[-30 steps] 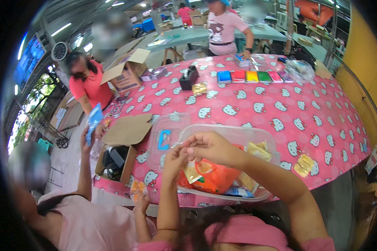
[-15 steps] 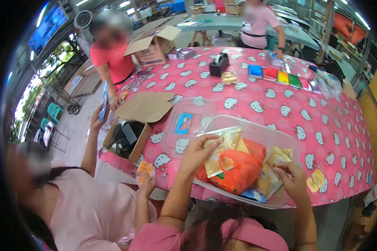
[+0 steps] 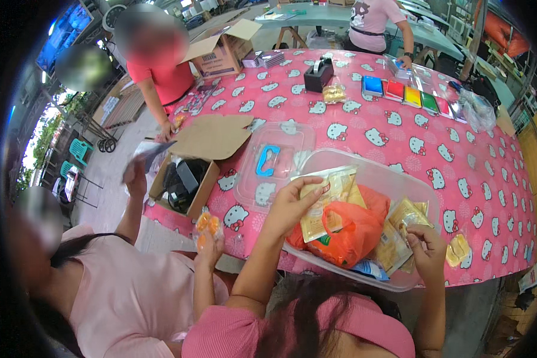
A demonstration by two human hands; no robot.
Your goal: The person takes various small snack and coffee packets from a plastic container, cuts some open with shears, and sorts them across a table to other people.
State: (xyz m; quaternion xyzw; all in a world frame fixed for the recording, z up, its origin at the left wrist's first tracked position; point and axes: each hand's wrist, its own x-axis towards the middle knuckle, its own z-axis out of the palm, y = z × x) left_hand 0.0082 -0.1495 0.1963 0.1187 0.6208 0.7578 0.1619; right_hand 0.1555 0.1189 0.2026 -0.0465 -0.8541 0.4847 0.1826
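Observation:
Over a clear plastic bin (image 3: 334, 156), my left hand (image 3: 295, 206) pinches a flat gold packet (image 3: 334, 206). My right hand (image 3: 428, 250) is at the bin's right side, its fingers closed at the edge of another gold packet (image 3: 409, 213). An orange plastic bag (image 3: 355, 232) lies bunched in the bin between my hands and hides part of the contents. More gold packets (image 3: 388, 247) and a blue-and-white packet (image 3: 371, 269) lie beside it. Outside the bin, a small yellow packet (image 3: 458, 250) rests on the table near my right hand.
A clear lid with a blue handle (image 3: 267, 161), an open carton of black items (image 3: 203, 203), a tape dispenser (image 3: 318, 74) and coloured packs (image 3: 394, 89) sit on the pink tablecloth (image 3: 376, 137). At left, a co-worker holds an orange-filled packet (image 3: 207, 227). Other people stand across the table.
The view has shifted slightly. My hands stay at the bin with the gold packets. The co-worker at left has lowered and tilted the flat blue item in their raised hand.

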